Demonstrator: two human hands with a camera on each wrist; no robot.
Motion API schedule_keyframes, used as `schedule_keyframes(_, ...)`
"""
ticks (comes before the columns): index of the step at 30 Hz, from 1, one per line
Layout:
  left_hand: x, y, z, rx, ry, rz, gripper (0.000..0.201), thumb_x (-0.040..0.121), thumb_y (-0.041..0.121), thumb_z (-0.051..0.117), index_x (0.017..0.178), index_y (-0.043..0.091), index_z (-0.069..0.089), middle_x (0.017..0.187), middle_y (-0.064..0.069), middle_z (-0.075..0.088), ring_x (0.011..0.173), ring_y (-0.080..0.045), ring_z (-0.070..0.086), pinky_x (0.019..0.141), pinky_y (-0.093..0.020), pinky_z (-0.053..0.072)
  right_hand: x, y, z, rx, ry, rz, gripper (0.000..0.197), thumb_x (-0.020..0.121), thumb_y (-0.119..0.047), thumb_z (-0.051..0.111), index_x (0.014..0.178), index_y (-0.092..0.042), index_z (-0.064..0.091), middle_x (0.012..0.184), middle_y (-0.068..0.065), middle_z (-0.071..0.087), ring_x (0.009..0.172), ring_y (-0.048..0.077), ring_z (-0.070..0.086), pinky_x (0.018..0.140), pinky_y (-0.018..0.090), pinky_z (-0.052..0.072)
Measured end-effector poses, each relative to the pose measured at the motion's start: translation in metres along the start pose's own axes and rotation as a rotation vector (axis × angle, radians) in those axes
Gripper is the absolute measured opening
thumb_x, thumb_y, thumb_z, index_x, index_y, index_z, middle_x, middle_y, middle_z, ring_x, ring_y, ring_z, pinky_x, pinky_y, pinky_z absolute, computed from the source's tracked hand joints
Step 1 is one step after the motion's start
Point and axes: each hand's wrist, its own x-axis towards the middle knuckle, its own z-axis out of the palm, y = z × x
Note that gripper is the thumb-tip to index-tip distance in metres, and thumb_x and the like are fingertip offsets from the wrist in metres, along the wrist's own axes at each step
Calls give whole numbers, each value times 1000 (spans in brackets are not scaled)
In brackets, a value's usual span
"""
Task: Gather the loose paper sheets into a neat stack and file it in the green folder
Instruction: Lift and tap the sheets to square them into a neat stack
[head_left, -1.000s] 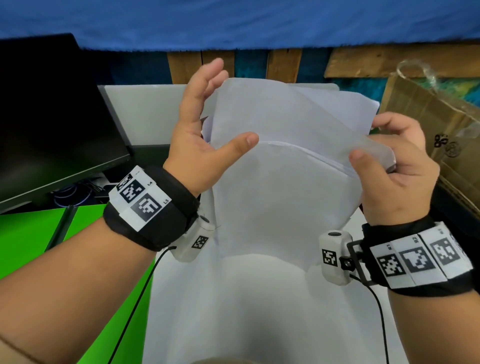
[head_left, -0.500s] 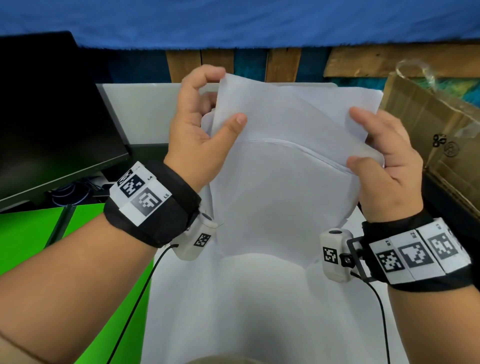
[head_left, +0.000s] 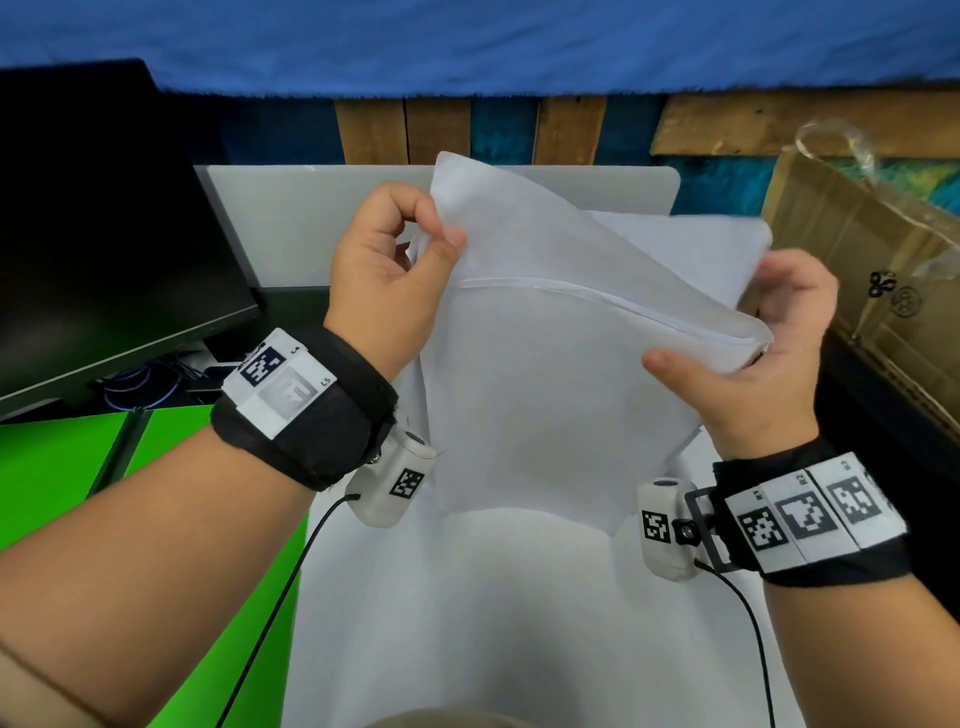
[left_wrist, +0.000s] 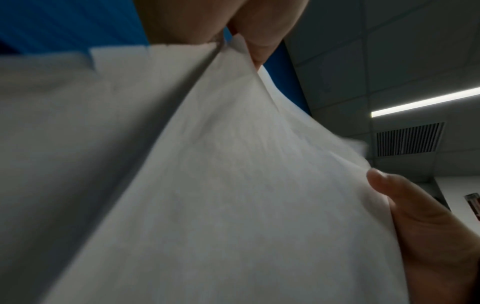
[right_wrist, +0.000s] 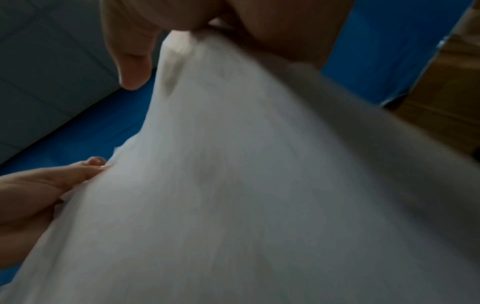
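My left hand (head_left: 387, 275) and right hand (head_left: 753, 343) pinch opposite edges of the paper sheets (head_left: 561, 374). Light, floppy, likely slippery; grip both side edges.

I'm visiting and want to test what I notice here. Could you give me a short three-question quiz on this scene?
1. True or false: the paper sheets are held up in the air by both hands.
2. Which lies at the lower left of the head view? A) green folder B) cardboard box C) dark monitor
3. Fill in: the left hand pinches the sheets at their ____ edge.

Key
1. True: the left hand and the right hand each grip a side.
2. A
3. left
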Motion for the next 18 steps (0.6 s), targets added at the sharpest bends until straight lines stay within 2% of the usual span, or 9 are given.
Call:
schedule_keyframes(3,0,-5,-2,-42,-6,-10,32,84,0,57,82,28,41,86,7,47,73,6,55,66,-10,47,-9,10,3,77,16,238,79,55,-16,81,118,-25,35,116,0,53,107,9,58,90,33,53)
schedule_keyframes(5,-2,-10,-4,-98,7,-18,33,83,1,58,90,28,39,91,5,45,79,6,55,70,-12,48,-17,12,11,91,66,428,51,64,-2,79,106,-20,56,100,-5,68,95,8,66,86,30,56)
schedule_keyframes(7,-5,-18,-8,-175,-34,-72,35,81,23,67,101,29,38,102,0,51,90,1,60,78,-18,52,-21,11,16,87,173,487,33,71,4,73,89,-23,64,77,-14,71,76,-2,68,75,18,57)
schedule_keyframes(9,-9,-26,-14,-149,-123,-162,60,61,53,76,107,32,44,109,2,57,100,-6,62,83,-23,53,-18,5,19,127,264,483,31,74,4,71,86,-23,64,69,-18,71,71,-4,68,68,13,55)
schedule_keyframes(10,-13,-31,-17,-99,-170,-228,65,52,56,79,104,33,49,106,8,61,96,-3,64,82,-22,53,-14,1,18,147,305,470,30,75,4,71,86,-23,63,68,-20,71,70,-5,68,65,11,53)
schedule_keyframes(12,-23,-44,-19,53,-236,-363,53,51,41,86,94,34,57,95,16,65,84,7,65,81,-22,53,-8,-8,15,183,370,427,29,76,3,70,86,-23,62,68,-23,71,70,-6,68,64,9,51)
schedule_keyframes(14,-34,-54,-16,141,-269,-418,33,69,19,78,90,35,59,92,17,65,78,12,64,81,-24,51,-6,-18,17,232,416,380,28,77,3,69,91,-22,63,73,-18,73,75,-4,69,68,12,52)
schedule_keyframes(16,-46,-60,-12,166,-264,-421,21,80,13,68,90,31,62,92,12,66,79,10,62,79,-20,50,-10,-23,23,291,423,354,28,80,3,67,96,-20,63,83,-11,73,84,3,70,76,19,55)
schedule_keyframes(18,-57,-67,-8,170,-232,-465,21,81,13,67,101,21,63,96,6,66,85,4,61,74,-9,50,-17,-22,31,300,413,352,26,80,-3,68,97,-22,62,90,-8,72,90,10,69,81,26,55)
